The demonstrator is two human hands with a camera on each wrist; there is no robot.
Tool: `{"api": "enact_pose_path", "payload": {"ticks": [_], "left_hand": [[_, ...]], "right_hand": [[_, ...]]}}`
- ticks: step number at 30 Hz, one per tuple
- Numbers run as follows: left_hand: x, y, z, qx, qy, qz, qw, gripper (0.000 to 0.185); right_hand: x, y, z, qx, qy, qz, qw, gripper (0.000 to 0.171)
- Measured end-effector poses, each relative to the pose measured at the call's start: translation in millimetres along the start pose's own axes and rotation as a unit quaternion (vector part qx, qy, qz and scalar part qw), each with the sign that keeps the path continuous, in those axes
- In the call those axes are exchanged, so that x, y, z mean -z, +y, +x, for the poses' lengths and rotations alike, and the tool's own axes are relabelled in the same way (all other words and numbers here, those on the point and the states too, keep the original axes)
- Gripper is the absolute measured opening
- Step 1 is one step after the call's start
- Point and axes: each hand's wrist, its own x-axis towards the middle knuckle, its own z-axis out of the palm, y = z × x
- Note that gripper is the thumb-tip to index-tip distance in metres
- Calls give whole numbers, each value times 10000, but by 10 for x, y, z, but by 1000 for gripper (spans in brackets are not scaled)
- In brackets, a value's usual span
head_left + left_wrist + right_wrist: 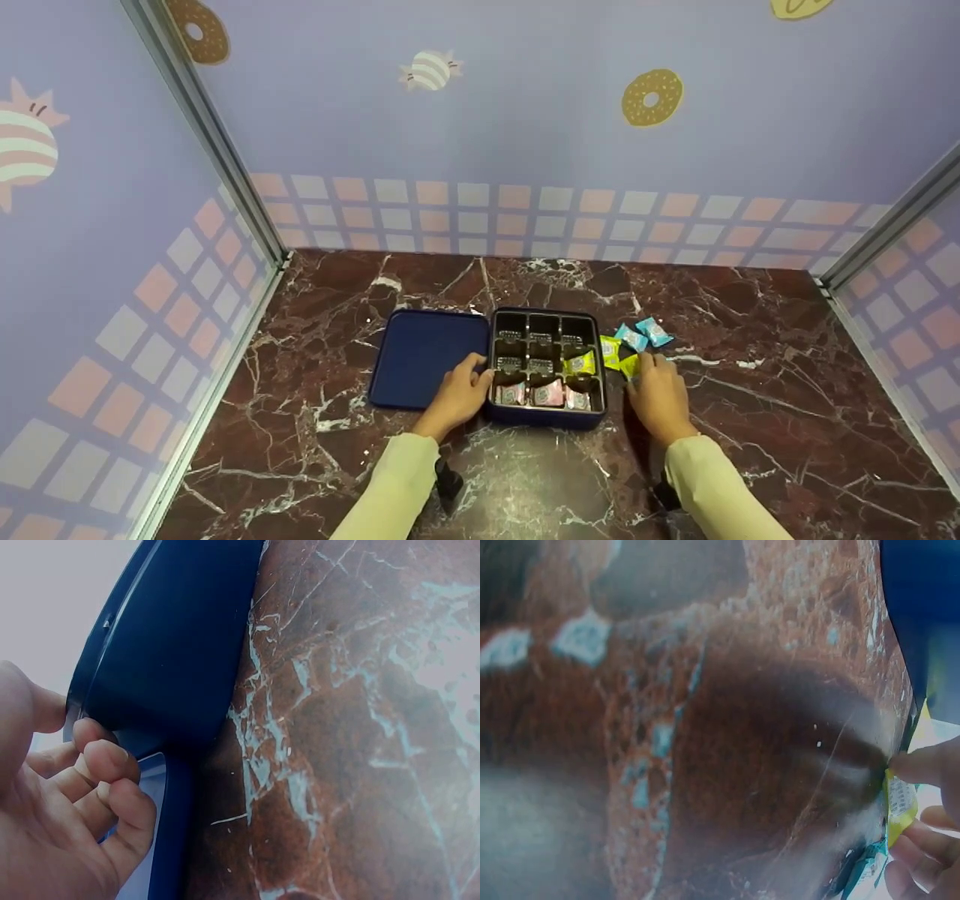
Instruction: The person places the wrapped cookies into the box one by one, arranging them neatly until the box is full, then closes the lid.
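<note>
A dark blue box (546,418) with a black divided insert stands on the marble surface. Its nearest row holds pink-wrapped candies (547,394), and a yellow-wrapped candy (580,364) lies in the middle row's right compartment. My left hand (459,391) grips the box's left rim near the front corner, thumb and index finger at the edge in the left wrist view. Right of the box, my right hand (661,397) pinches another yellow candy (900,806) between thumb and fingers. Beside that hand lie a yellow candy (610,351) against the box and two blue candies (643,334).
The blue lid (431,360) lies flat left of the box, next to its side. A patterned wall (525,135) closes off the back, with side panels (97,300) at left and right. Brown marble (787,390) extends around everything.
</note>
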Motion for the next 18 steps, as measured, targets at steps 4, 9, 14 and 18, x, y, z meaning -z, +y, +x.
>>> {"api": "enact_pose_path", "payload": {"ticks": [4, 9, 14, 18], "left_hand": [[3, 9, 7, -3, 26, 22, 10000, 31], [7, 18, -2, -6, 73, -18, 10000, 31], [6, 20, -15, -10, 55, -54, 10000, 32], [6, 18, -15, -50, 56, -50, 10000, 32]], "right_hand": [[-1, 2, 1, 69, 228, 220, 9995, 38], [-4, 5, 2, 181, 429, 419, 9980, 30], [0, -4, -5, 231, 435, 652, 9967, 30], [13, -9, -5, 246, 337, 703, 9967, 34]]}}
